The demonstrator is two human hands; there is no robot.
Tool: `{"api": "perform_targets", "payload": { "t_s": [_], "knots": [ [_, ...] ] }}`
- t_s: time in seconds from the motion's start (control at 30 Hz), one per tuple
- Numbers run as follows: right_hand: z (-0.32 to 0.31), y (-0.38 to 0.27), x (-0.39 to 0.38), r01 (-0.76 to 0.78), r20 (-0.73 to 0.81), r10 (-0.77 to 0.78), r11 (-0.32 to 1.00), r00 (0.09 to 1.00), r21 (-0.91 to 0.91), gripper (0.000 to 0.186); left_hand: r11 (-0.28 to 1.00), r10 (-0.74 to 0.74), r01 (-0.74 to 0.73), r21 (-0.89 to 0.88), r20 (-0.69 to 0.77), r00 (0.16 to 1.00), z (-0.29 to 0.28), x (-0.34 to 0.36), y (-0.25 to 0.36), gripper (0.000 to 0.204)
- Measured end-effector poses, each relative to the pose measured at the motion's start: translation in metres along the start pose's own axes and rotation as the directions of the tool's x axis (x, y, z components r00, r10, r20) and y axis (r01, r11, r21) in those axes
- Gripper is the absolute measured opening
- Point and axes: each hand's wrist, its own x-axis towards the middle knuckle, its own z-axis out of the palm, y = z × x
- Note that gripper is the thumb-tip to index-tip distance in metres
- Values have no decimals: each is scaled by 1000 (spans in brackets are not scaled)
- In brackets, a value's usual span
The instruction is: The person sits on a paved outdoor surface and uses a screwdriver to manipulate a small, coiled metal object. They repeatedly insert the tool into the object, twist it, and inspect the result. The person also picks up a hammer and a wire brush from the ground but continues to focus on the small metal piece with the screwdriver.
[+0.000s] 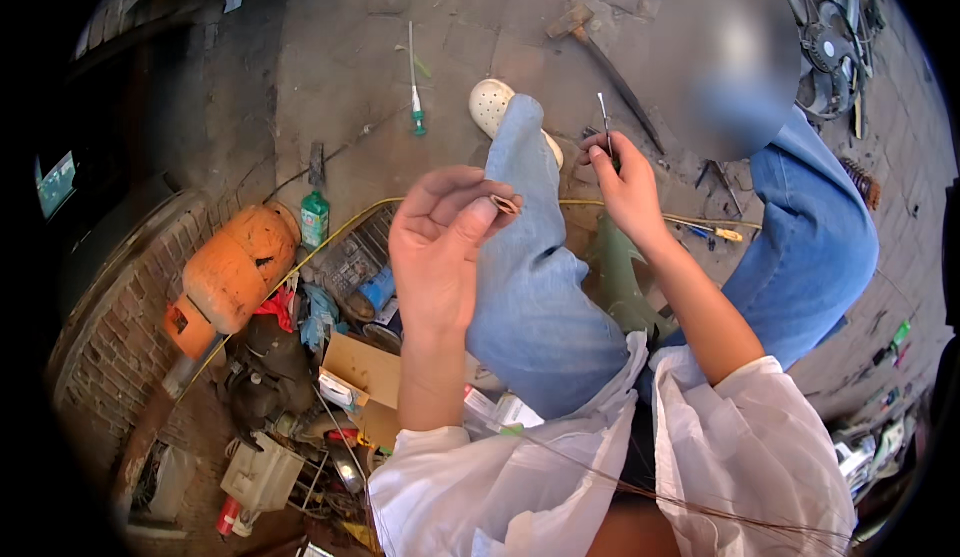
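Note:
My left hand (440, 237) is raised in the middle, thumb and fingers pinched on a small brown curved piece (505, 204). To its right, my right hand (625, 182) grips a slim metal tool (602, 107), its pale narrow end pointing up and away from me; its lower part is hidden by my fingers. The two hands are apart, above my jeans (540, 307), and a white clog (490, 107) shows on my foot beyond them.
An orange gas cylinder (230, 267), green bottle (314, 219) and cardboard box (362, 367) lie among clutter at left. A hammer (620, 77), syringe-like tool (417, 107) and yellow-handled screwdriver (728, 234) lie on the paving. A dismantled fan (840, 67) sits upper right.

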Motion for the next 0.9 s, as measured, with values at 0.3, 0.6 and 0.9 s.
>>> {"api": "perform_targets", "payload": {
  "t_s": [0.3,0.6,0.9],
  "knots": [
    [52,159,96,31,80,21,804,997,-594,35,925,-30,103,366,-199,980,-95,271,-143,27],
    [-18,216,154,33,-27,-86,625,996,-780,42,729,88,-30,684,-49,995,-108,391,-252,26],
    [-35,209,190,126,172,24,582,985,-804,41,232,427,-244,942,126,895,-110,386,-258,23]
  ]
}}
